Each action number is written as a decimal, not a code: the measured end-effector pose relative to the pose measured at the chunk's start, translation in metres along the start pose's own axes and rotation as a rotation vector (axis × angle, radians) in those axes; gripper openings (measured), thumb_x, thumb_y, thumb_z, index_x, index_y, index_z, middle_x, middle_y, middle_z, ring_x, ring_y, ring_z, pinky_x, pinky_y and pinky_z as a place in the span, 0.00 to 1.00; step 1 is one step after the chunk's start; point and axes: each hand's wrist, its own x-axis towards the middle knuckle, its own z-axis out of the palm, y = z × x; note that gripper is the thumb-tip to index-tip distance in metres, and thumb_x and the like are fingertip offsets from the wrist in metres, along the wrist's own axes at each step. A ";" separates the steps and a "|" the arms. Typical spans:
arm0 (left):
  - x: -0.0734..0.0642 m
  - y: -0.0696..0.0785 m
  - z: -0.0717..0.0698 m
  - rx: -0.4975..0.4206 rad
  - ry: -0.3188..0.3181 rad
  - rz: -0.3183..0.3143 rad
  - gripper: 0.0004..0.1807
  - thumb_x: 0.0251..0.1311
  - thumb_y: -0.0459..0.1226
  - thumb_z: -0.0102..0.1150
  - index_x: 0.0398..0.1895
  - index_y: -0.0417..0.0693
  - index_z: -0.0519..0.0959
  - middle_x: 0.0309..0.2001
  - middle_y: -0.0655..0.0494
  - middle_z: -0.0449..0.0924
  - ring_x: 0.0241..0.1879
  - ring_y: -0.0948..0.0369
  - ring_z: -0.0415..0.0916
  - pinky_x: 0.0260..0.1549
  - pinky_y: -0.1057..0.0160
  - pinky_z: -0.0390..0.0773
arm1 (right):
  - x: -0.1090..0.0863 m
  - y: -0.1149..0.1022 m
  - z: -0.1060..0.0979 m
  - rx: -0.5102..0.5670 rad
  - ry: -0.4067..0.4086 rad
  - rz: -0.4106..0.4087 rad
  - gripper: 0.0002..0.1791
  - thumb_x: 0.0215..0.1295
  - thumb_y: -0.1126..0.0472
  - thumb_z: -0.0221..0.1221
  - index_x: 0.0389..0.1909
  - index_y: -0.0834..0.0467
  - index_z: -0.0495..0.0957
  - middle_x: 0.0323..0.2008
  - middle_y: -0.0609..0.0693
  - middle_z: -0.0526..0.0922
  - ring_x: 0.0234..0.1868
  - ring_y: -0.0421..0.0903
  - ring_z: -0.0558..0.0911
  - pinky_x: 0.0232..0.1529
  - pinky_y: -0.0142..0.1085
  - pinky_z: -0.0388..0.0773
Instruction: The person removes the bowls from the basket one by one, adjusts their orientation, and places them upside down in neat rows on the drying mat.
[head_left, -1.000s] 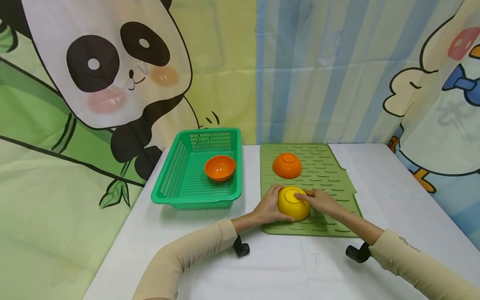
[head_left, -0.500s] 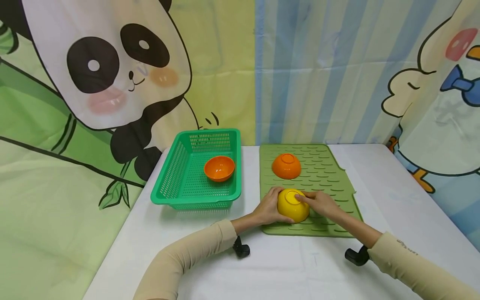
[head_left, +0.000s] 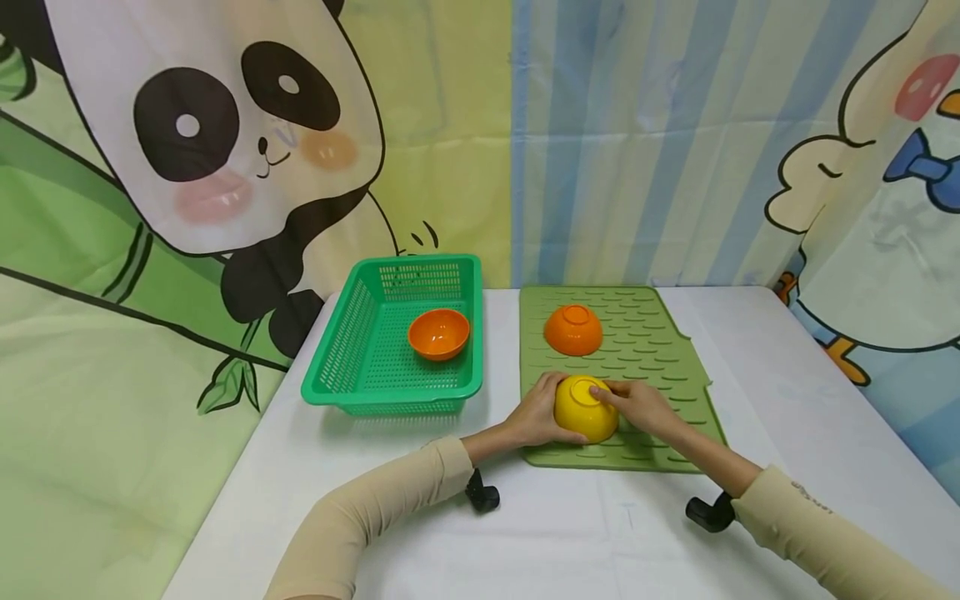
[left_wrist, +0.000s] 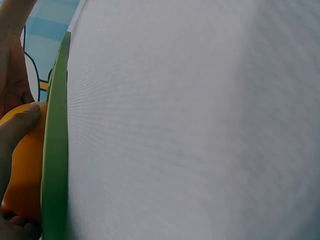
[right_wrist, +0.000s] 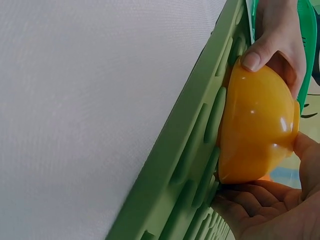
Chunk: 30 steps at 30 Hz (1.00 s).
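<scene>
Green is the mat (head_left: 660,333), and the yellow bowl (head_left: 573,423) is upside down on its near left part. Two hands have it. The left hand (head_left: 537,413) hugs the left side, with its thumb low by the near edge and its fingers round the far side. The right hand (head_left: 647,407) pinches the bowl from the right: its thumb pushes on the round bottom, which is on top, by the little ring, and its other fingers reach down to the rim. I can't tell if the whole rim touches the mat.

The bowl looks like hard plastic, so I think it is light and stiff. It should not squash, and a small bump should not break it. But it is smooth and shiny, and its side gets smaller toward the top, so fingers up there could slide off. The best place to hold is low down, at the wide rim, one hand on each side. The little ring is a good spot for a thumb to stop.

On the far left part of the mat, an orange bowl (head_left: 572,332) is upside down too. To the left, a basket (head_left: 393,400) has a second bowl (head_left: 438,336) in it, right way up.
</scene>
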 end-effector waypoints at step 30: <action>-0.031 0.056 -0.076 0.631 -0.098 0.245 0.39 0.54 0.62 0.54 0.62 0.45 0.68 0.60 0.51 0.68 0.44 0.59 0.77 0.42 0.65 0.77 | -0.002 0.002 0.003 0.012 0.024 -0.034 0.42 0.64 0.35 0.46 0.62 0.68 0.65 0.55 0.68 0.72 0.56 0.65 0.69 0.51 0.58 0.68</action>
